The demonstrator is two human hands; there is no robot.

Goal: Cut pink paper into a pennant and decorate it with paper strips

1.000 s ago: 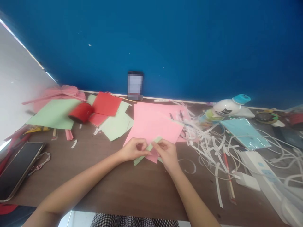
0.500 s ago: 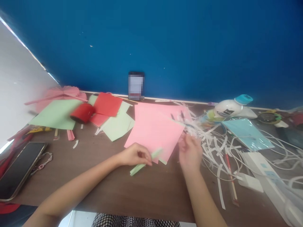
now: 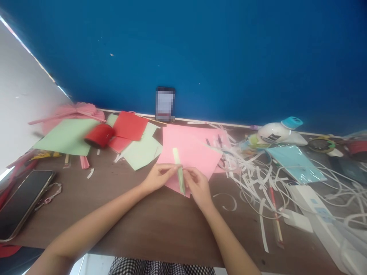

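Between my two hands is a narrow folded strip of green paper (image 3: 180, 177), held nearly upright with its far end pointing toward the wall. My left hand (image 3: 160, 176) pinches it at its middle from the left. From the right, my right hand (image 3: 197, 184) has its thumb and fingertips closed on the same strip's edge. Beneath them lies a sheet of pink paper (image 3: 189, 137), partly covered by my hands. A thin curled white strip (image 3: 229, 202) rests on the desk to the right of my right wrist.
Green sheets (image 3: 69, 137), a red roll (image 3: 99, 136) and red paper (image 3: 132, 125) lie left. A phone (image 3: 25, 202) sits at far left; another device (image 3: 165, 104) leans on the wall. Right are white paper scraps (image 3: 252, 175), a white bottle (image 3: 275, 132), cables and a power strip (image 3: 315, 214).
My right hand has come left from the scraps to the green strip. The strip has turned from slanting to nearly upright. A curled white strip now shows on the desk at right.
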